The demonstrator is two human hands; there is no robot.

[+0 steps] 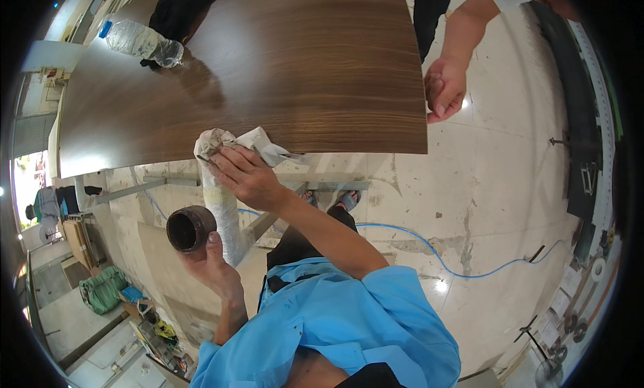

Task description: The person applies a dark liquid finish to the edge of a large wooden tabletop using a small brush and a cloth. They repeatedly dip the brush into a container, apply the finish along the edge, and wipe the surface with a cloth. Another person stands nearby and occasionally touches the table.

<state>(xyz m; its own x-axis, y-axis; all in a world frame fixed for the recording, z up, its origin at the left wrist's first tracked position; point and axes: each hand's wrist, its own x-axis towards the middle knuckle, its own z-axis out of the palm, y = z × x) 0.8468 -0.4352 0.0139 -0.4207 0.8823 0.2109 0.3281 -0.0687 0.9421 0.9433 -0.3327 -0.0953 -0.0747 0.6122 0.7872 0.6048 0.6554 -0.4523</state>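
Note:
My left hand [213, 270] is closed round a dark brown, round, open-topped jar [209, 221], held below the near edge of a wood-grain board [302, 72]. What the jar contains is too dark to make out. My right hand [249, 180] grips a crumpled whitish rag [213, 141] with a dark stain. The rag touches the board's near edge, and a loose end of it trails to the right. Below the rag stands a column wrapped in clear film [225, 217], partly hidden by my right hand.
A clear plastic bottle [142, 41] lies by a black cloth item [178, 15] on the board. Another person's hand [445, 86] is at the board's right edge. A blue hose [436, 255] crosses the tiled floor. A green bundle [104, 289] sits at the left.

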